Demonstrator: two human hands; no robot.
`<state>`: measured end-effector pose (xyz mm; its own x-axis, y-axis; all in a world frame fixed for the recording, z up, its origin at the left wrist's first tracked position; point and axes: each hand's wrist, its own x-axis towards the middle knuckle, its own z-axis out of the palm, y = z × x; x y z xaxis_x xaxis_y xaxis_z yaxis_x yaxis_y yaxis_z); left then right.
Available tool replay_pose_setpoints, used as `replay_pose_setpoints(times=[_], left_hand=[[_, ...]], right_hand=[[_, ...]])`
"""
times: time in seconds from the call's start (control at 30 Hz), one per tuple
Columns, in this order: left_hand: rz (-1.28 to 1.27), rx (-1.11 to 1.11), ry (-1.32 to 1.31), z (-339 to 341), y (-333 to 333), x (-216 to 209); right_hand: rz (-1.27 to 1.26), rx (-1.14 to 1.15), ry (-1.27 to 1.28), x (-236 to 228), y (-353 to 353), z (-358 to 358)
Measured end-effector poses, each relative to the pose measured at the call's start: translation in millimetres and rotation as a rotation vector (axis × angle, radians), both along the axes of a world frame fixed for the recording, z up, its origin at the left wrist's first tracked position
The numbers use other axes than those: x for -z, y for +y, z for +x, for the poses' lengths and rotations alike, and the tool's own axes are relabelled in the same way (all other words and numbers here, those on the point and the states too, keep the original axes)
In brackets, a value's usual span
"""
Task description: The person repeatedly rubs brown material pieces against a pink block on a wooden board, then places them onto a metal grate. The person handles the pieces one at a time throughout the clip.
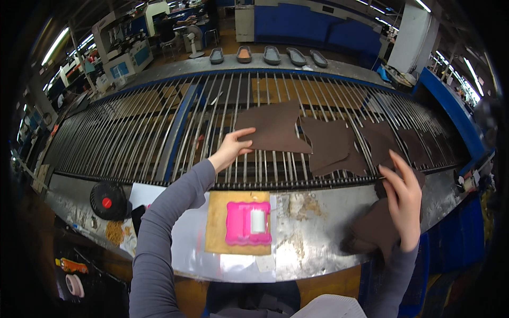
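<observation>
Over the metal rollers, my left hand (233,149) is closed on the left edge of a dark brown cut piece of sheet material (275,127), thumb on one side and fingers on the other. The piece looks flat, with a pointed corner toward the right. My right hand (402,193) is raised at the right, above the front edge of the rollers, its fingers apart and nothing visible in them. Beneath it, more brown pieces (371,225) are heaped on the metal table. Other brown cut pieces (331,143) lie on the rollers between my hands and farther right, some overlapping.
A roller conveyor (132,127) spans the width. On the near table are a pink tray (237,222) with a white roll, on a tan board (214,233), and a black round object with a red centre (106,203). Several shoe-sole-shaped trays (272,55) line the far ledge.
</observation>
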<state>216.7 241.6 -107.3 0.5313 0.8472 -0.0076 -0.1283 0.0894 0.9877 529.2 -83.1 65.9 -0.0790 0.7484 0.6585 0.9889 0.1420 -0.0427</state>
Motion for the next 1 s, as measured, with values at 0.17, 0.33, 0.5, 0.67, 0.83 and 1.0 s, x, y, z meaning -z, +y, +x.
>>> replay_pose_setpoints(times=[0.17, 0.33, 0.5, 0.67, 0.83, 1.0], left_hand=[[-0.152, 0.053, 0.014, 37.7, 34.1, 52.8], [-0.244, 0.056, 0.094, 46.4, 45.1, 87.5], [-0.361, 0.106, 0.215, 36.9, 50.1, 90.1], [-0.315, 0.206, 0.385, -6.1, 32.2, 46.5], [-0.061, 0.190, 0.561, -60.2, -37.2, -24.8], [0.021, 0.192, 0.576, -108.3, -95.6, -57.9]], right_hand=[[-0.126, 0.528, 0.352, 90.1, -103.9, 59.9], [-0.188, 1.009, 0.535, 177.1, -192.3, 93.8], [-0.247, 0.988, 0.716, 188.7, -218.5, 105.1], [-0.324, 1.059, 0.740, 188.0, -213.1, 113.6], [-0.267, 1.067, 0.565, 193.9, -204.8, 104.7], [-0.256, 1.076, 0.504, 199.2, -197.3, 100.5]])
